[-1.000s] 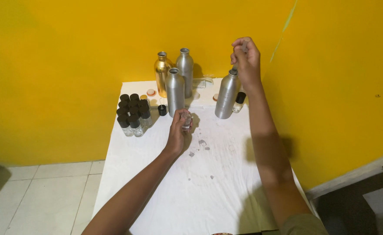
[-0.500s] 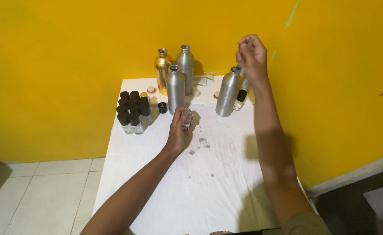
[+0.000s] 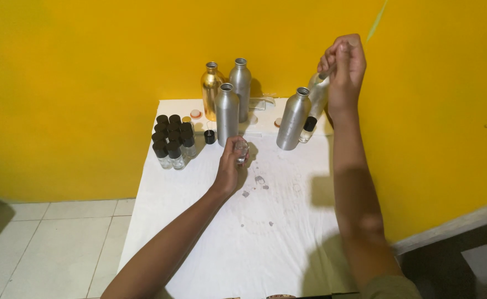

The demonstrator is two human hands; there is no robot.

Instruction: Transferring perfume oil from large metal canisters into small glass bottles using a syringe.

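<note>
Raised higher and further right than a moment ago, the right hand (image 3: pixel 344 63) is being held above the silver bottle (image 3: pixel 293 118), fingers pinched around a thin clear dropper (image 3: pixel 322 77). Meanwhile a small glass vial (image 3: pixel 241 149) is being gripped upright in the left hand (image 3: pixel 229 166), just above the white cloth (image 3: pixel 265 221), near the black-capped vials (image 3: pixel 171 141).

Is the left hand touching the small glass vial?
Touching. The head view shows the left hand with its fingers wrapped around the small glass vial, lifted above the white table.
</note>
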